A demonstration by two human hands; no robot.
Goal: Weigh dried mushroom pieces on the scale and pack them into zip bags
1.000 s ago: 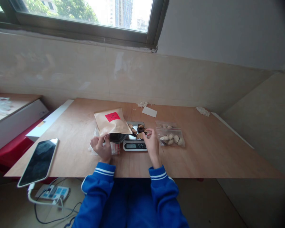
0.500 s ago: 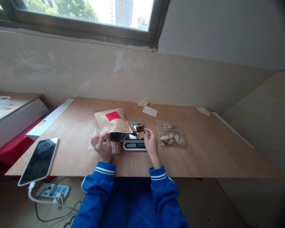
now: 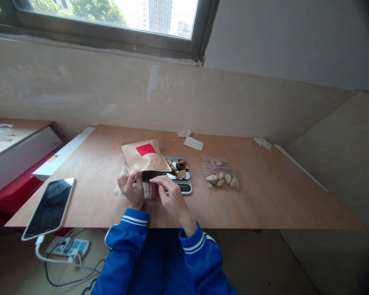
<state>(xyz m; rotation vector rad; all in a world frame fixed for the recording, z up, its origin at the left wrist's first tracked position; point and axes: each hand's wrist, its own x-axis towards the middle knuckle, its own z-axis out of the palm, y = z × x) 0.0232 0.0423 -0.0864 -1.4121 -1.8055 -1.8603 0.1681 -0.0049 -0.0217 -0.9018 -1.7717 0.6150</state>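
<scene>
A brown kraft paper pouch [image 3: 146, 157] with a red label lies tilted, its dark mouth facing me. My left hand [image 3: 132, 190] is closed on the pouch's near left edge at the mouth. My right hand [image 3: 172, 200] is at the right part of that mouth, fingers stretched toward it and thumb apart; nothing shows between them. Behind it stands a kitchen scale [image 3: 186, 189], its display covered by the hand. Dark-edged dried slices [image 3: 181, 174] lie on the weighing plate. Beneath the pouch are clear zip bags with red strips [image 3: 149, 191].
To the right lie clear zip bags of pale dried pieces [image 3: 220, 179]. A white card [image 3: 193, 143] and crumpled tissue [image 3: 184, 133] are toward the back; more tissue [image 3: 262, 143] is far right. A phone [image 3: 49, 209] with a cable overhangs the table's left front edge.
My right hand has moved left from the slices at the scale's right side to the pouch's mouth, now covering the display. My left hand and the pouch have stayed in place.
</scene>
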